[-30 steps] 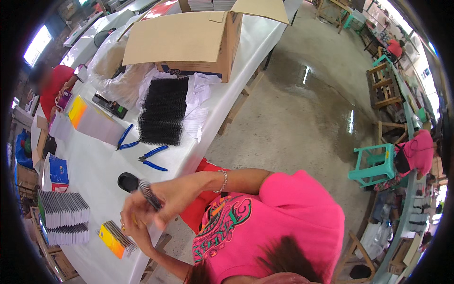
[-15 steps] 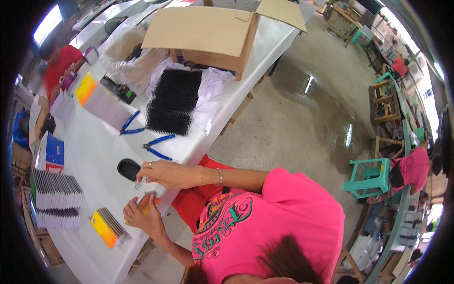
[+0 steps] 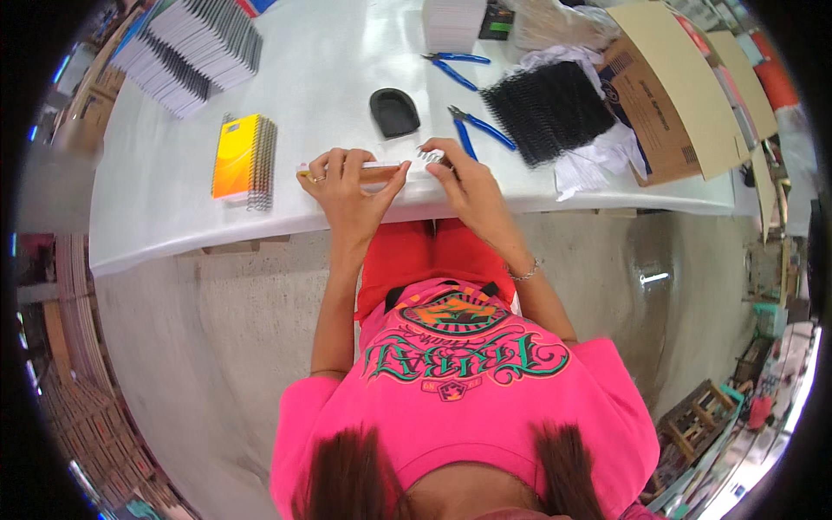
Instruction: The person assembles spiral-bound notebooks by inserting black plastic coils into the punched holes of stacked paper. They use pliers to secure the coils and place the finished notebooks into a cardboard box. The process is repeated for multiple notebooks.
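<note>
Near the table's front edge, my left hand (image 3: 354, 189) is closed on a small notepad (image 3: 381, 174), seen nearly edge-on, with a bit of yellow cover showing. Just right of it, my right hand (image 3: 468, 182) pinches a short light-coloured spiral binding coil (image 3: 428, 156) between thumb and fingers. A narrow gap separates the coil from the pad's end. To the left lie spiral notebooks (image 3: 236, 160) with yellow-orange covers. Beyond my hands sits a shallow black dish (image 3: 394, 113); what it holds I cannot make out.
Two blue-handled cutters (image 3: 459, 73) (image 3: 482, 126) lie ahead on the white-covered table (image 3: 156, 208). Black binding coils (image 3: 548, 113) are heaped on white wrapping beside an open cardboard box (image 3: 667, 104) at right. Stacked notebooks (image 3: 204, 43) stand far left, a paper block (image 3: 452, 24) at the back.
My view has swung round, so the table now spans the upper part. Pad and coil stay in the same hands, and the pad now shows mostly its edge.
</note>
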